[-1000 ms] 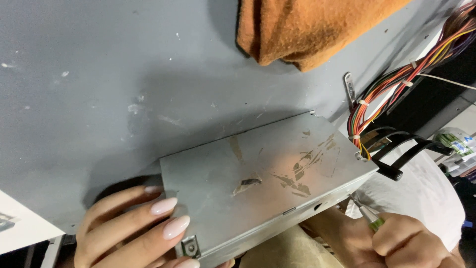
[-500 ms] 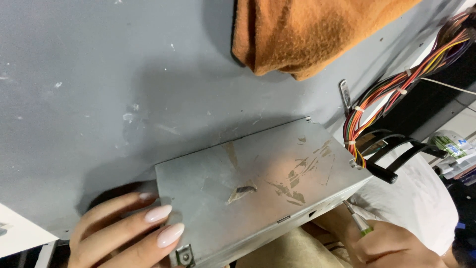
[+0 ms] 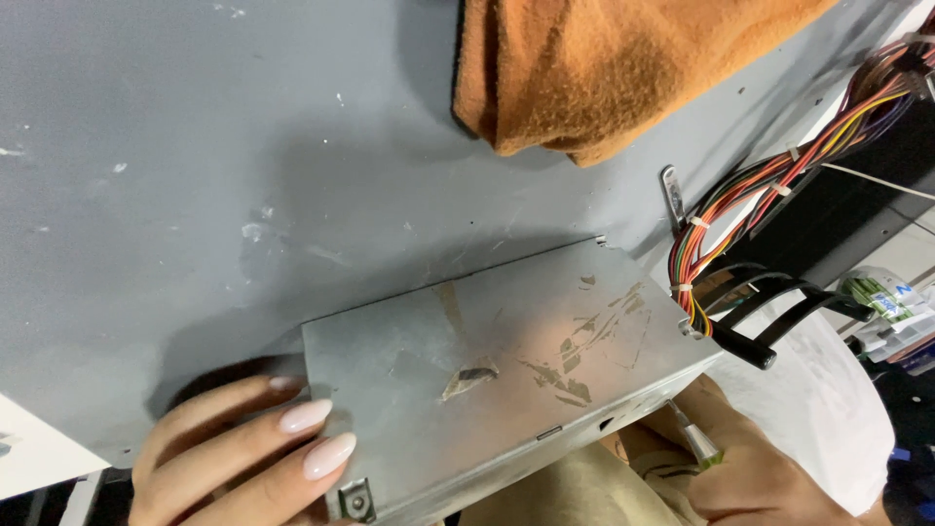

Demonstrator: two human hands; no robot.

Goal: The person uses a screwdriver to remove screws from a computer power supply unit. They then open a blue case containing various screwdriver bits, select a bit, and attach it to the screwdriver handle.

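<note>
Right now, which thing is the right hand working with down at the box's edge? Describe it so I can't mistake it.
Start at the grey tabletop and find the flat metal box on its near edge. At the box's lower right side, the right hand holds a screwdriver. Unlike the coloured wire bundle above, it is a single silvery shaft with a green handle.

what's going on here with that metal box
A person has a grey metal box, scuffed with torn sticker residue, lying on a grey table. The left hand rests its fingers on the box's near-left corner, steadying it. The right hand grips a screwdriver with its tip against the box's side, near the corner where a bundle of coloured wires comes out. An orange cloth lies further back on the table.
</note>
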